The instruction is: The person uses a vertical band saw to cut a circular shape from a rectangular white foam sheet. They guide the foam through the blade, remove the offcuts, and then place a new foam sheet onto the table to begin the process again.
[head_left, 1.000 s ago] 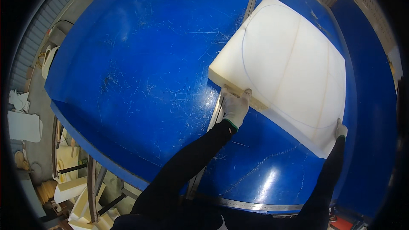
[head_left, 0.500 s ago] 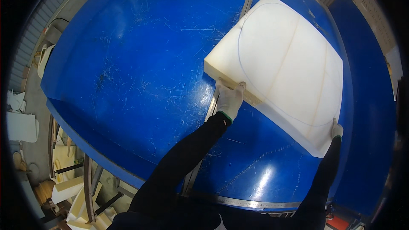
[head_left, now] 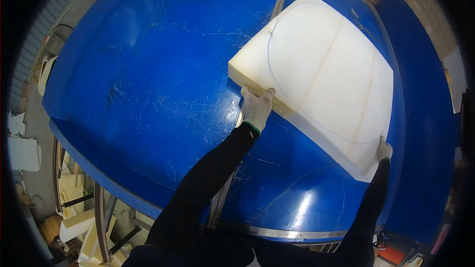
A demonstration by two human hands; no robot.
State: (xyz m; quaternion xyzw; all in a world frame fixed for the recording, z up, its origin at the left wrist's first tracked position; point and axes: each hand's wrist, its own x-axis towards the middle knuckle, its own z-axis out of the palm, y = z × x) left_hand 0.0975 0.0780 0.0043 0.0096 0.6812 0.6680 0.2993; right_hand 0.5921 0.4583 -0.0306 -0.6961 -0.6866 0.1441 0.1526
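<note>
A thick white foam block [head_left: 326, 74] with a thin curved line drawn on its top lies flat on a big blue table [head_left: 148, 84]. My left hand [head_left: 256, 108], in a white glove, presses against the block's near left side, fingers over the edge. At the block's near right corner my right hand [head_left: 384, 151], also gloved, holds the edge. Both arms wear black sleeves. A narrow slot [head_left: 279, 0] runs across the table and passes under the block.
A metal strip [head_left: 292, 232] edges the table's near side. Off the table's left edge, down on the floor, lie pale foam offcuts [head_left: 74, 217] and metal frame bars [head_left: 101, 217]. A second blue surface [head_left: 425, 118] adjoins on the right.
The foam block has slid away from me and slightly leftward across the table, both hands moving with it.
</note>
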